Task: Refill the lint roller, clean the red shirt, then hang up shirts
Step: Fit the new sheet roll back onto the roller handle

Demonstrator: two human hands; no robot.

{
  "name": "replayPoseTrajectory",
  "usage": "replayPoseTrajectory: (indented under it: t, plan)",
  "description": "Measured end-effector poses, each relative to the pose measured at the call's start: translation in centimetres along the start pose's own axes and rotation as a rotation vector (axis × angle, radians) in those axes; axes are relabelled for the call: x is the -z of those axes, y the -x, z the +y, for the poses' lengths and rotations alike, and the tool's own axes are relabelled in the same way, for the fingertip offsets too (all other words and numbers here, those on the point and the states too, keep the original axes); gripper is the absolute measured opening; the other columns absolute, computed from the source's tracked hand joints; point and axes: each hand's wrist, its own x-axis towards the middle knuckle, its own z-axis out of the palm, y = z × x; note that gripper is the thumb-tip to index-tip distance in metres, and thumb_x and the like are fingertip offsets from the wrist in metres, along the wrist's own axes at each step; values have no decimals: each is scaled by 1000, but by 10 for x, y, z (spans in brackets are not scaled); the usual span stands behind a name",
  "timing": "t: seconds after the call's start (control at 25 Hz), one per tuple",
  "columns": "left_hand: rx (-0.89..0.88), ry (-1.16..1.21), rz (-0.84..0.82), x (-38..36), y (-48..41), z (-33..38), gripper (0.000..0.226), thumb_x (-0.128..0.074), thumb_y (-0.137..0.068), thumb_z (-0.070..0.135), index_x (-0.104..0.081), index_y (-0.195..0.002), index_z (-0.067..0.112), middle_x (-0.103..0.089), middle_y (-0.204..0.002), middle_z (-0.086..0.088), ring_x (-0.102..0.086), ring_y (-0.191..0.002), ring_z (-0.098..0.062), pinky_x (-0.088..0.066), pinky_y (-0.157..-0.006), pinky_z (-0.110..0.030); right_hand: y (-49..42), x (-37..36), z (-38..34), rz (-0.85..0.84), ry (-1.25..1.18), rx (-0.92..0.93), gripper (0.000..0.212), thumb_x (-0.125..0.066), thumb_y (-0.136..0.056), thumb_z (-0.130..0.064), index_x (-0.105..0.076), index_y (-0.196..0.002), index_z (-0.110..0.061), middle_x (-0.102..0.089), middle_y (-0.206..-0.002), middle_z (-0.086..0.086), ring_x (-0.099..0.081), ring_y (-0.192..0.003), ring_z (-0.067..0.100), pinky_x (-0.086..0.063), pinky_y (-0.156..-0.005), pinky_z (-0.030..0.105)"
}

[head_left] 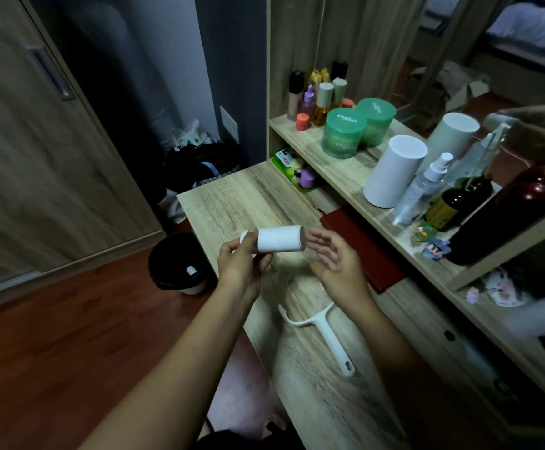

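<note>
My left hand [242,261] grips the left end of a white lint roll refill [279,239] and holds it level above the wooden table [232,203]. My right hand [333,258] hovers just right of the roll's open end, fingers relaxed and apart, holding nothing. The white lint roller handle [324,332], without a roll, lies flat on the table nearer to me. A folded red shirt [362,245] lies on the table under the shelf, to the right of my right hand.
A black bin [180,263] with a small white piece inside stands on the floor left of the table. The shelf [346,164] holds green jars [342,133], white cylinders, spray bottles and dark bottles. A wardrobe door is at the left.
</note>
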Motion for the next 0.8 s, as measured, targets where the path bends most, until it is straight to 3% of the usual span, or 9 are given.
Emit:
replayPoseTrajectory:
  t: [0.12,0.2,0.24,0.32,0.4,0.52,0.64,0.8]
  plan:
    - [104,25,-16,2,-4,0,26,-61,-89,19,-48,-108,6,-52,-94,-8,-58,-79,-16,-58,-59,-26,-3,11,12,264,-118,-94,38,-50,-83,11,-52,-116,-8,-59,-109,1,-60,-98,11,-48,-77,9]
    - [146,18,-20,3,-4,-1,23,-61,-89,21,-52,-105,6,-54,-95,-9,-58,-78,-15,-58,-57,-25,2,21,40,324,169,-297,29,-55,-88,-7,-54,-116,-6,-60,-111,7,-59,-99,19,-45,-72,14]
    - [165,26,-19,4,-4,-2,20,-62,-89,21,-54,-100,6,-54,-94,-10,-59,-77,-16,-58,-56,-25,8,23,58,259,348,-430,32,-57,-88,-21,-54,-115,-5,-61,-111,11,-59,-99,23,-45,-73,23]
    - [193,45,-14,4,-5,-3,13,-63,-88,19,-57,-90,8,-55,-89,-10,-60,-81,-18,-59,-60,-27,21,20,93,97,553,-636,57,-52,-78,-57,-57,-98,-4,-61,-99,19,-60,-91,28,-50,-77,37]
    - [227,51,-14,4,-4,-4,10,-63,-86,16,-57,-85,8,-55,-89,-11,-60,-91,-21,-59,-72,-32,31,14,119,-32,670,-727,72,-34,-74,-73,-58,-87,-7,-62,-90,19,-62,-86,28,-51,-82,41]
    - [311,70,-55,6,-3,-6,12,-63,-85,13,-53,-83,5,-55,-92,-15,-61,-87,-25,-58,-75,-36,38,3,126,-161,698,-687,54,-24,-94,-52,-59,-84,-12,-67,-101,18,-62,-95,31,-45,-85,38]
    - [373,70,-87,9,-6,-5,10,-60,-84,11,-52,-83,4,-51,-101,-19,-60,-88,-29,-58,-64,-37,38,5,106,-128,593,-632,42,-26,-94,-48,-53,-80,-18,-62,-85,8,-60,-83,28,-48,-86,42]
    - [412,120,-84,15,-19,2,8,-52,-85,10,-54,-90,4,-46,-112,-24,-57,-95,-33,-56,-60,-47,20,27,46,-69,574,-360,43,-41,-91,-46,-52,-59,-20,-59,-59,0,-61,-62,23,-50,-70,43]
